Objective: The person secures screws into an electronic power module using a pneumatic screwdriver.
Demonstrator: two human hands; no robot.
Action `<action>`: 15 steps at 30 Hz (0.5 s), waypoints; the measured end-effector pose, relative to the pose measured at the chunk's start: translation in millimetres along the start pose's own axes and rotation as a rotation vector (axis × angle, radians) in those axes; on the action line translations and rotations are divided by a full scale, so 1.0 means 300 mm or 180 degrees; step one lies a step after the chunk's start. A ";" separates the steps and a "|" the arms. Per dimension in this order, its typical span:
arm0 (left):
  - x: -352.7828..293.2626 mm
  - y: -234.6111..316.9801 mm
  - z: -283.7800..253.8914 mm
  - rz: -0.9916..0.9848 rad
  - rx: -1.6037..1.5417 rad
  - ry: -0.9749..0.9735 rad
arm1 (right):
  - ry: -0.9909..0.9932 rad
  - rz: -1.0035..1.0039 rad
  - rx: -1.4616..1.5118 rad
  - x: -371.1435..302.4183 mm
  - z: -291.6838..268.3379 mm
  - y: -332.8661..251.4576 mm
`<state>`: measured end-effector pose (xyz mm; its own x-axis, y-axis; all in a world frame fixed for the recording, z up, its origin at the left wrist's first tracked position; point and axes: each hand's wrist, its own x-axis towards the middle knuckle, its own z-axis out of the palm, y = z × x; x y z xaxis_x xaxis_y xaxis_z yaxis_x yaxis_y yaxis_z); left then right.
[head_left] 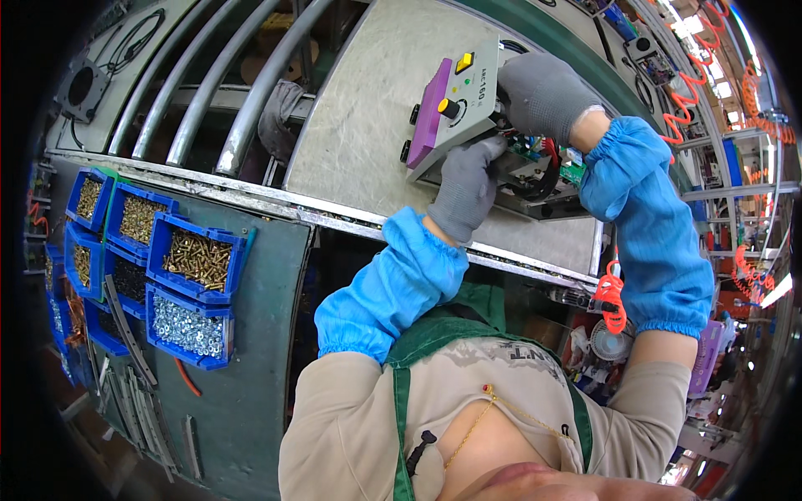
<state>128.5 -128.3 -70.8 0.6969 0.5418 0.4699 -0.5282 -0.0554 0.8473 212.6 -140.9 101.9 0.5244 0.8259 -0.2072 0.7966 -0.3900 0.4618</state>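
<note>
An open welding machine stands on the metal worktop, its electronics bare behind the front panel. That light grey front panel [483, 98] tilts to the left and carries a yellow-and-black knob [449, 108], a yellow switch [464, 63] and a purple plastic frame [429, 117]. My gloved left hand [466, 190] is closed on the panel's lower edge, fingers partly hidden. Just behind the panel, my gloved right hand [545, 93] curls down toward the inside; its fingertips and what they hold are hidden. Black and red wires [547, 171] and a green circuit board [574, 173] show below it.
Blue bins [192, 260] of screws, nuts and washers sit on the green side table [259, 334] at left. Metal strips [146, 417] lie near them. Steel rollers [251, 125] run beyond, with a grey cloth [280, 121] beside the worktop [368, 125]. An orange coiled hose [612, 299] hangs at right.
</note>
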 end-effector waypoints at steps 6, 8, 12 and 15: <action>0.031 0.039 0.032 -0.1776 -0.3327 0.0654 | 0.1836 0.0125 0.2538 -0.226 0.029 0.058; 0.009 -0.077 0.014 -0.1503 -0.2929 0.0514 | 0.2136 0.0655 0.3428 -0.349 0.022 0.025; 0.014 -0.188 0.035 -0.1029 -0.2058 0.0630 | 0.2049 0.0773 0.3391 -0.549 0.146 -0.002; 0.031 -0.109 0.054 -0.2026 -0.3679 0.1282 | 0.1256 0.0294 0.3009 -0.660 0.275 -0.023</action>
<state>160.3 -135.1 -90.2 0.8854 0.4249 -0.1886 -0.4112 0.9050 0.1087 128.1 -335.4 68.6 0.5955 0.7848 0.1716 0.7586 -0.4791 -0.4416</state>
